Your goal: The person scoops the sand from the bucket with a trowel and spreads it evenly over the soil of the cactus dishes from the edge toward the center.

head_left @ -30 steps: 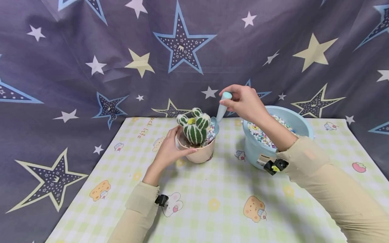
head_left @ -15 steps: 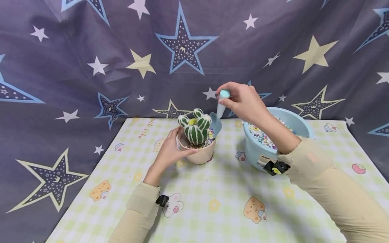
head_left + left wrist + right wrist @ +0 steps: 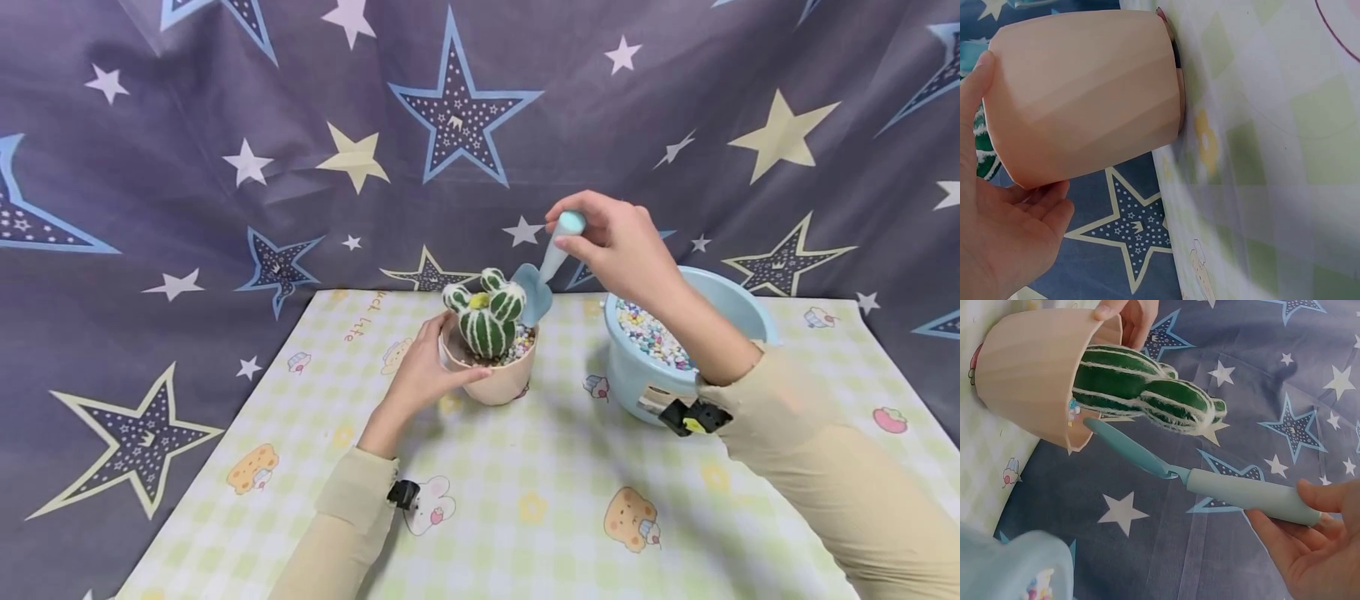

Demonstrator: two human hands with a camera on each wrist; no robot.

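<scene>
A pale pink flower pot (image 3: 504,384) stands on the table with a green, white-striped cactus (image 3: 487,332) in it. Small coloured pebbles (image 3: 521,343) lie inside, on the cactus's right. My left hand (image 3: 422,372) holds the pot at its left side, thumb along the front rim. In the left wrist view, its fingers reach round the pot's edge. My right hand (image 3: 618,250) grips a light blue trowel (image 3: 535,293) by the handle. The blade points down at the pot's right rim, beside the cactus; the right wrist view shows its tip at the opening.
A light blue bucket (image 3: 637,385), partly filled with coloured pebbles (image 3: 651,333), stands on the right under my right forearm. The table has a green checked cloth (image 3: 487,517) with cartoon prints. Behind it hangs a dark curtain (image 3: 562,100) with stars.
The trowel's blade has risen out of the pot's right side and tilted, its face now showing more. My right hand has lifted slightly and shifted right. My left hand keeps its hold on the pot.
</scene>
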